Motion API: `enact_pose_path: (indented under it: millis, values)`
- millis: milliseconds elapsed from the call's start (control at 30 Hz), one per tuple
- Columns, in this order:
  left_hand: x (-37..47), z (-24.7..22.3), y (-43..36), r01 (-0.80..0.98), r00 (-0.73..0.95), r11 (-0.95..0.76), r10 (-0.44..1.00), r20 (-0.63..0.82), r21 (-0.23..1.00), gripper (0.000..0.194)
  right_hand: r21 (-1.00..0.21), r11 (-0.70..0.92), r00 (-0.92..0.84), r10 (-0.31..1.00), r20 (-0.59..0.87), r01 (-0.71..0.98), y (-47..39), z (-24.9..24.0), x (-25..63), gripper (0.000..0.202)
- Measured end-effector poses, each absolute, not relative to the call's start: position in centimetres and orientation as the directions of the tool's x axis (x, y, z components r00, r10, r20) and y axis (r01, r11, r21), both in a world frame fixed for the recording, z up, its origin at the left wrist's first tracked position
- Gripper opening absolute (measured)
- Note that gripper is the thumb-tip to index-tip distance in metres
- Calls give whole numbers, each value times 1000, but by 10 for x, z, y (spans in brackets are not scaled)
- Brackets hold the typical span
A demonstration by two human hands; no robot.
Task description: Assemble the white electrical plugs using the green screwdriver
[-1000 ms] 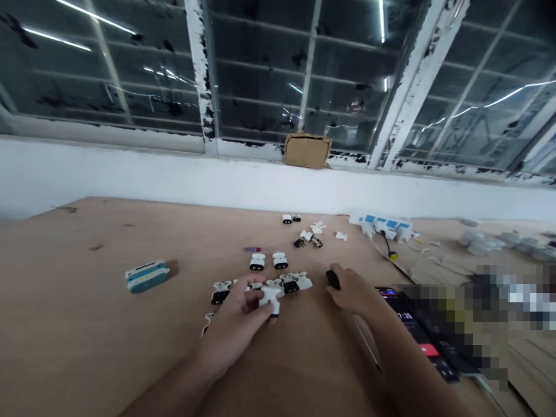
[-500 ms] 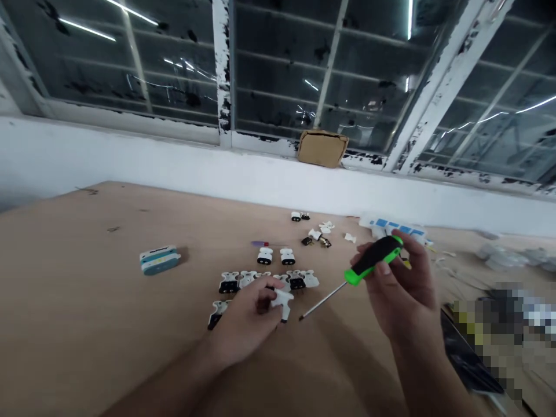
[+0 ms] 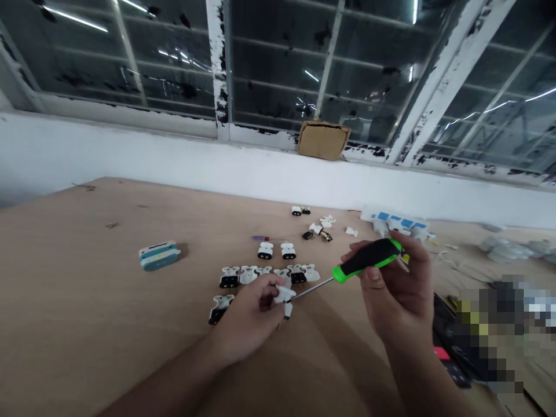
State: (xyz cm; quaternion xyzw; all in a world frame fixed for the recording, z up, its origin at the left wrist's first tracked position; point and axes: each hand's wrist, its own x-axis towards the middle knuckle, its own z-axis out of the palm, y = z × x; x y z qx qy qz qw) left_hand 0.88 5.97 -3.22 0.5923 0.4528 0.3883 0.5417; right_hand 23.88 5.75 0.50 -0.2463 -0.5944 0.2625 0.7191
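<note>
In my right hand (image 3: 395, 284) is a screwdriver (image 3: 367, 259) with a black and bright green handle. Its thin shaft slants down to the left, and the tip meets a small white plastic part (image 3: 284, 294). My left hand (image 3: 252, 321) pinches that part between thumb and fingers, hiding some of it. Just beyond my left hand lies a row of white and black plastic pieces (image 3: 229, 277). Another black and white piece (image 3: 219, 308) sits partly behind my left hand. Two upright white pieces with black bases, one of them a capped plug-like part (image 3: 265, 251), stand behind the row.
A teal and white box-shaped object (image 3: 159, 256) lies on the wooden table (image 3: 78, 301) at left. A second screwdriver with a purple handle (image 3: 260, 238) and loose white parts (image 3: 328, 221) lie farther back. A power strip (image 3: 399, 222) and cables are at right; a cardboard box (image 3: 324, 140) rests on the sill.
My right hand has moved the screwdriver left and slightly flatter, so its tip, which was apart from the white part, now meets it. My left hand keeps its hold nearly in place.
</note>
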Motion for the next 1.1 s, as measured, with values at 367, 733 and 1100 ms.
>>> enact_pose_path:
  millis: [367, 733, 1100]
  values:
    - [10, -36, 60, 98, 295, -20, 955, -10, 995, 45, -667, 741, 158, 669, 726, -76, 59, 3, 239, 50]
    - [10, -33, 58, 113, 294, -21, 956, -13, 993, 43, -651, 752, 150, 659, 737, -102, 62, 3, 241, 50]
    - [11, -35, 58, 111, 301, -47, 953, 11, 993, 41, -665, 744, 145, 667, 731, -70, 66, 2, 242, 51]
